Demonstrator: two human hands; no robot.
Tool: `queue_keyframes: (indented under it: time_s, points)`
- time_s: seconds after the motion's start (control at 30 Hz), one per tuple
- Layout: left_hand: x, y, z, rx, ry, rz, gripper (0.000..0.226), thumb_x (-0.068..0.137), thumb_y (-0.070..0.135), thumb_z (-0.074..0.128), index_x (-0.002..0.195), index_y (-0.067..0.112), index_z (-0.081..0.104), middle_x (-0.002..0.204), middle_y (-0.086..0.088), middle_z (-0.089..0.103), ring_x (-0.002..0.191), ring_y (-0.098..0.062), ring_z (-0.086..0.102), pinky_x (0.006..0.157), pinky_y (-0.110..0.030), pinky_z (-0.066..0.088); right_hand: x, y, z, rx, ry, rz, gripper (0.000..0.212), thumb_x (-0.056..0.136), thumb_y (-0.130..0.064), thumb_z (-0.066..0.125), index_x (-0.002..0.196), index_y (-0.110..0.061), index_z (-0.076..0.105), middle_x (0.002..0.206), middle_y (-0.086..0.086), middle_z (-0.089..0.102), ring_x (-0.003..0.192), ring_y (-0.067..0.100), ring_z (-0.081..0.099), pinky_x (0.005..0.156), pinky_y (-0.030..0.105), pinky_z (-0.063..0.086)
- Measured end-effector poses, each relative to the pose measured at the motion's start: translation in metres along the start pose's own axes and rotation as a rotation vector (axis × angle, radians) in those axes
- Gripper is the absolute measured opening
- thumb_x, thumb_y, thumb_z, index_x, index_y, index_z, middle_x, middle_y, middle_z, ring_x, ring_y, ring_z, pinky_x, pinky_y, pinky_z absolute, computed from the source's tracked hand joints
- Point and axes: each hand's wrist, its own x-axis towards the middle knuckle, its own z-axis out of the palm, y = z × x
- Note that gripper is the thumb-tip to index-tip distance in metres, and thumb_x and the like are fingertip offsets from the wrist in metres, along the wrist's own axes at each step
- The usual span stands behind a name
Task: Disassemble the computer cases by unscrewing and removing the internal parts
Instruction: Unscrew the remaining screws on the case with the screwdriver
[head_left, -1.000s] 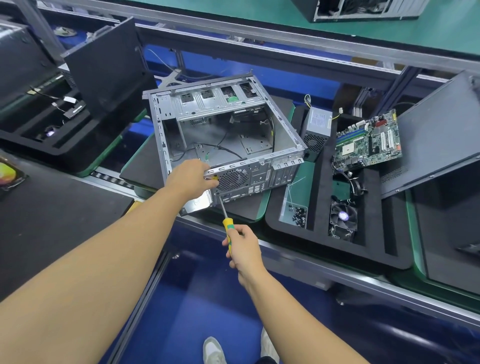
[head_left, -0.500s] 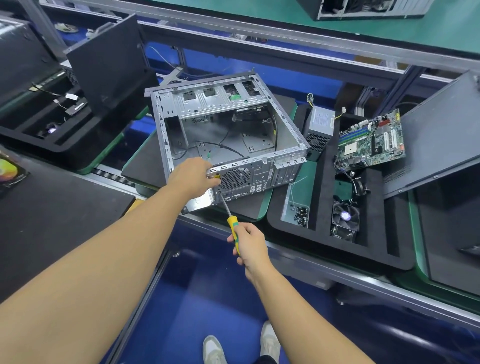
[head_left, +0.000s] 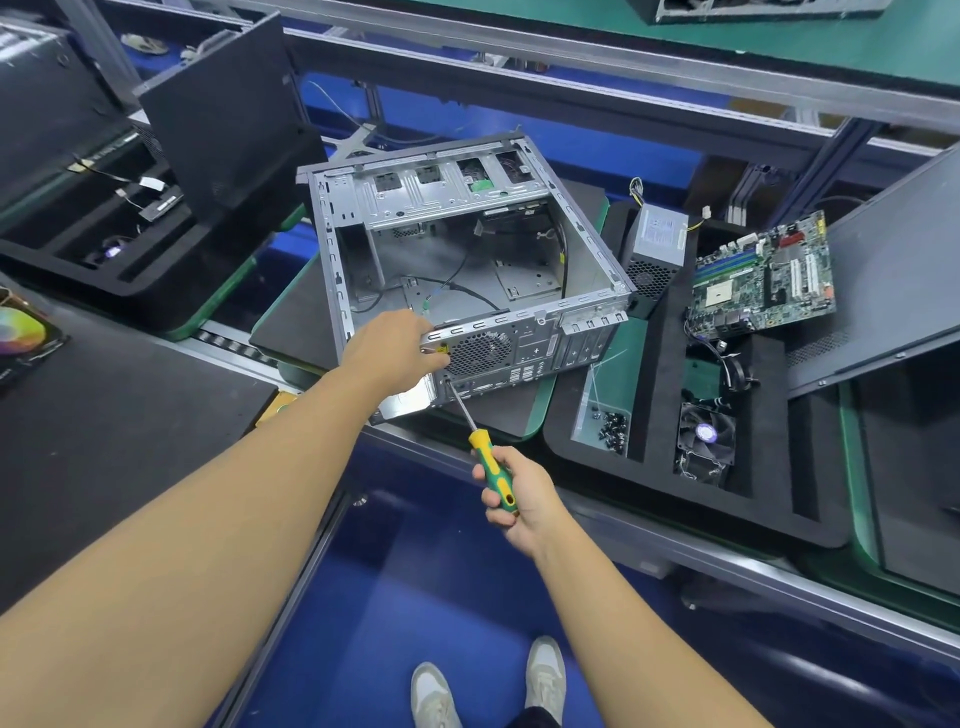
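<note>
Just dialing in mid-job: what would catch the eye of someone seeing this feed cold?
The open, nearly empty computer case sits mid-bench, with the left hand gripping its near rim. The right hand holds a green-and-yellow screwdriver, tip at the back panel. To the right, a motherboard, power supply and fan lie in a black foam tray.

Glossy blue floor (head_left: 415, 571) fills 6 o'clock, catching soft overhead glare. A grey metal rail (head_left: 753, 566) runs from the centre out to 4 o'clock. A second rail (head_left: 623, 83) crosses at 12, a green surface (head_left: 779, 47) behind it. A black-matted surface (head_left: 104, 441) lies at 9.
</note>
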Motion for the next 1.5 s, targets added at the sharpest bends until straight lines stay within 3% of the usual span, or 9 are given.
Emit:
queue_keyframes:
  time_s: [0.2,0.47,0.63,0.87,0.97,1.07,1.2,1.3,1.5]
  points:
    - [0.016,-0.004,-0.007,0.066,-0.179,0.052,0.037,0.088,0.045,0.068,0.071,0.020,0.047,0.074,0.000,0.052,0.070,-0.019,0.052,0.053,-0.030,0.034,-0.006,0.009,0.011,0.351,-0.290,0.177,0.026,0.084,-0.024,0.063,0.100,-0.004,0.069,0.071,0.002,0.051,0.043,0.007,0.034,0.029,0.017,0.020]
    - [0.036,-0.001,-0.009,0.053,-0.439,-0.040,0.043,0.084,0.044,0.071,0.066,0.009,0.053,0.063,-0.004,0.048,0.053,-0.018,0.042,0.052,-0.030,0.032,0.000,-0.003,-0.004,0.205,-0.373,0.185,0.034,0.087,-0.026,0.053,0.091,0.001,0.073,0.077,0.007,0.054,0.049,0.012,0.040,0.033,0.020,0.026]
    - [0.033,0.002,-0.011,0.065,-0.435,-0.046,0.043,0.090,0.033,0.069,0.061,0.012,0.046,0.067,-0.002,0.044,0.056,-0.017,0.042,0.050,-0.030,0.032,-0.006,-0.007,-0.002,0.051,-0.262,0.071,0.024,0.099,-0.022,0.049,0.096,-0.005,0.065,0.071,0.004,0.054,0.052,0.013,0.045,0.037,0.021,0.026]
    - [0.031,0.004,-0.012,0.087,-0.442,-0.024,0.041,0.093,0.035,0.067,0.063,0.013,0.049,0.070,0.000,0.045,0.060,-0.017,0.046,0.051,-0.030,0.032,-0.013,0.001,0.013,-0.790,0.245,-0.539,0.019,0.088,-0.027,0.064,0.083,-0.025,0.045,0.075,-0.004,0.054,0.058,0.019,0.050,0.055,0.038,0.053]
    - [0.030,0.004,-0.012,0.093,-0.431,-0.015,0.042,0.092,0.036,0.067,0.061,0.015,0.047,0.072,0.001,0.048,0.060,-0.014,0.044,0.051,-0.030,0.031,-0.015,-0.001,0.017,-0.952,0.231,-0.496,0.026,0.089,-0.033,0.063,0.086,-0.029,0.038,0.076,-0.001,0.055,0.060,0.025,0.051,0.055,0.034,0.043]
    - [0.030,0.003,-0.012,0.092,-0.434,-0.008,0.042,0.092,0.035,0.067,0.061,0.015,0.048,0.072,0.000,0.049,0.061,-0.013,0.046,0.051,-0.029,0.030,-0.020,-0.011,0.019,-0.755,0.134,-0.257,0.027,0.089,-0.043,0.057,0.092,-0.018,0.044,0.073,0.001,0.049,0.059,0.018,0.045,0.050,0.029,0.035]
    - [0.029,0.003,-0.012,0.075,-0.422,-0.007,0.042,0.093,0.033,0.066,0.060,0.016,0.046,0.071,0.001,0.047,0.060,-0.013,0.043,0.051,-0.028,0.034,-0.022,-0.020,0.015,-0.525,-0.002,-0.018,0.026,0.098,-0.018,0.040,0.094,-0.006,0.062,0.092,0.012,0.060,0.068,0.018,0.049,0.053,0.029,0.041]
    - [0.029,0.003,-0.011,0.073,-0.419,0.002,0.043,0.093,0.032,0.066,0.059,0.016,0.045,0.069,0.001,0.045,0.059,-0.012,0.041,0.054,-0.026,0.035,-0.019,-0.018,0.013,-0.629,-0.033,-0.096,0.005,0.095,-0.011,0.058,0.092,-0.008,0.055,0.085,0.011,0.056,0.067,0.018,0.045,0.055,0.028,0.036]
    - [0.027,0.004,-0.013,0.080,-0.414,0.017,0.040,0.093,0.031,0.065,0.061,0.015,0.048,0.070,0.000,0.049,0.061,-0.013,0.046,0.051,-0.029,0.033,-0.014,-0.008,0.015,-0.760,0.097,-0.200,0.027,0.092,-0.015,0.063,0.100,-0.017,0.037,0.090,0.009,0.052,0.064,0.016,0.050,0.051,0.028,0.046]
